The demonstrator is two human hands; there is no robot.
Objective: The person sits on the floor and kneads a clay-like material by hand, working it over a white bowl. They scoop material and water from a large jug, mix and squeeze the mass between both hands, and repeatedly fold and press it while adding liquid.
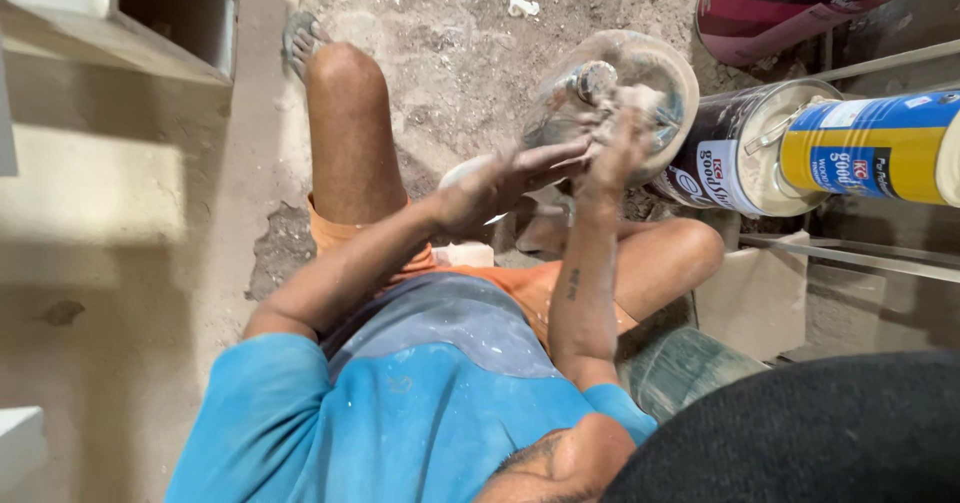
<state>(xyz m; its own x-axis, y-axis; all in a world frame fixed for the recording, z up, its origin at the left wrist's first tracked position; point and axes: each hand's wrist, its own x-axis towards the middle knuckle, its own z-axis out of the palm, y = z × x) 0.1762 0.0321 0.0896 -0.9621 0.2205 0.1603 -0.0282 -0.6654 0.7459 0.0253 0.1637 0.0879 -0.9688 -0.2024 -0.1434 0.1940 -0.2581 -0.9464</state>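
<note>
I squat on a dirt floor in a blue shirt and orange shorts. Both hands, caked in pale dust, meet over a round dusty tub (660, 63) that lies tilted in front of my knees. My right hand (615, 148) is closed around a lump of pale paste (598, 80) at the tub's mouth. My left hand (500, 178) has its fingers stretched out flat, the tips touching the right hand. A small white rounded object (462, 171) shows just under the left wrist; what it is cannot be made out.
Three cans lie on their sides at the right: a maroon one (780, 3), a dark one with a cream lid (740, 153) and a yellow and blue one (880, 148). Metal rods (860, 258) and a cardboard piece (750, 298) lie below. A pale wall ledge (110, 53) runs along the left.
</note>
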